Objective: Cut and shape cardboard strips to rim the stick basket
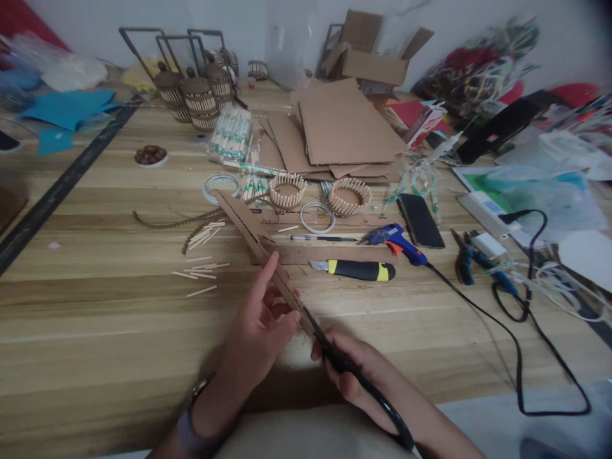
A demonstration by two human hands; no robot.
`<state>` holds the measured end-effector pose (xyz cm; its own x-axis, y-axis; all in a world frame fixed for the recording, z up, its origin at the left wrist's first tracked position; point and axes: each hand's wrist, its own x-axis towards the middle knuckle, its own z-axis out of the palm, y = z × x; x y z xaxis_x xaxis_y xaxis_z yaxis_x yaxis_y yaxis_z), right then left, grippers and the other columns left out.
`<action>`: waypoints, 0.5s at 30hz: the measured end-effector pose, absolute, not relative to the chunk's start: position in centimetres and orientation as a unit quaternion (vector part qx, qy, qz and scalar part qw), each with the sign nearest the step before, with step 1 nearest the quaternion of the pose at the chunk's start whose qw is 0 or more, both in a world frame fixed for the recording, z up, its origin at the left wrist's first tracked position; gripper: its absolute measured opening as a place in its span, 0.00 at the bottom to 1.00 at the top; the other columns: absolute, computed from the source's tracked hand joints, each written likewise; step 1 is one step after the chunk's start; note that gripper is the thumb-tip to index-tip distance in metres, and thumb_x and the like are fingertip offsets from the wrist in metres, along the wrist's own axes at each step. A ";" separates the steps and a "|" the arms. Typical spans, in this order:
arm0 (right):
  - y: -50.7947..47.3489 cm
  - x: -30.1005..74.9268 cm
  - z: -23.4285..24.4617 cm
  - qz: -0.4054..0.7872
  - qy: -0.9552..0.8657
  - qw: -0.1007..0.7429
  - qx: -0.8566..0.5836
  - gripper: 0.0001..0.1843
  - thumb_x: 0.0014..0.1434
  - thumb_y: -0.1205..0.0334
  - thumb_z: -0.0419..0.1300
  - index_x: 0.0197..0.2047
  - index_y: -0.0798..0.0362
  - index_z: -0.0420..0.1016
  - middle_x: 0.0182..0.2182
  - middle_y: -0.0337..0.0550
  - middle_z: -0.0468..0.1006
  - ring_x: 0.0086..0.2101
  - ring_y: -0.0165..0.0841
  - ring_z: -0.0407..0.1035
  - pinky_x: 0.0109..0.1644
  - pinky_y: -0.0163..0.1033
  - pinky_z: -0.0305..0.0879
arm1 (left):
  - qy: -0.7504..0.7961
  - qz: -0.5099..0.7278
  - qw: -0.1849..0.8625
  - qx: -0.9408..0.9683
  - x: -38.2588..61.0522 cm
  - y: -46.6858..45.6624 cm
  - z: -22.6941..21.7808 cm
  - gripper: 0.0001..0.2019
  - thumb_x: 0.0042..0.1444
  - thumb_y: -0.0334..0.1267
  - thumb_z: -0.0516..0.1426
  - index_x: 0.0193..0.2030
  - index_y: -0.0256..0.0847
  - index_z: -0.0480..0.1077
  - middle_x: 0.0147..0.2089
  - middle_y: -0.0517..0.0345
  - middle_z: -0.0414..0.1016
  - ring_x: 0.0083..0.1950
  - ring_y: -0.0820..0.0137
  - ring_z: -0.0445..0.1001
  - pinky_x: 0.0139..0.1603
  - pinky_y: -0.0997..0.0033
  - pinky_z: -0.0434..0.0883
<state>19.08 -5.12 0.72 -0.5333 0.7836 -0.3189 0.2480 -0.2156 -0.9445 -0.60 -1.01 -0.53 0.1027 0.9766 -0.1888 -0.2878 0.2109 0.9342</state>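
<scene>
Left hand (258,331) gripping cardboard strip (261,245), long axis pointing up-left, right hand (356,373) closed on black-handled scissors (354,376)

Left hand (261,331): raised above the surface, palm turned toward the right, forefinger extended toward 12 o'clock, thumb and remaining fingers curled in a pinch grip. Left wrist bears a band; forearm enters from 7 o'clock. Right hand (356,373): positioned at 4 o'clock of the left hand, close beside it, fingers closed in a fist-like grip, knuckles facing up. Right forearm enters from 5 o'clock. Both wrists roughly straight. Hands near one another, not touching.
</scene>
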 end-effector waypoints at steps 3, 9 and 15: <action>-5.1 19.1 0.6 0.638 -0.590 0.213 -0.446 0.35 0.59 0.26 0.50 0.44 0.52 0.69 0.24 0.34 0.61 0.25 0.29 0.54 0.28 0.36 0.49 | 0.447 0.494 0.635 0.390 -0.6 -1.0 -0.6 0.41 0.53 0.37 0.64 0.72 0.47 0.53 0.47 0.54 0.77 0.45 0.64 0.77 0.45 0.64 0.76; -5.2 18.9 0.4 0.623 -0.594 0.214 -0.461 0.36 0.59 0.25 0.50 0.43 0.53 0.71 0.24 0.34 0.62 0.25 0.29 0.55 0.28 0.35 0.49 | 0.448 0.485 0.634 0.402 -0.7 -1.2 -0.7 0.41 0.55 0.37 0.63 0.73 0.47 0.51 0.49 0.53 0.77 0.46 0.63 0.77 0.46 0.65 0.75; -5.1 18.7 1.0 0.589 -0.621 0.210 -0.472 0.38 0.59 0.23 0.46 0.39 0.53 0.71 0.23 0.35 0.62 0.24 0.29 0.56 0.26 0.35 0.50 | 0.452 0.486 0.631 0.401 -0.6 -1.2 -0.8 0.40 0.55 0.37 0.63 0.73 0.48 0.52 0.47 0.54 0.78 0.47 0.62 0.77 0.46 0.62 0.75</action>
<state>18.69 -5.13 1.01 -0.4656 0.8342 -0.2956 0.3387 -0.1407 -0.9303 -0.59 -1.18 -0.84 0.1187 0.9765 -0.1798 -0.2507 0.2047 0.9462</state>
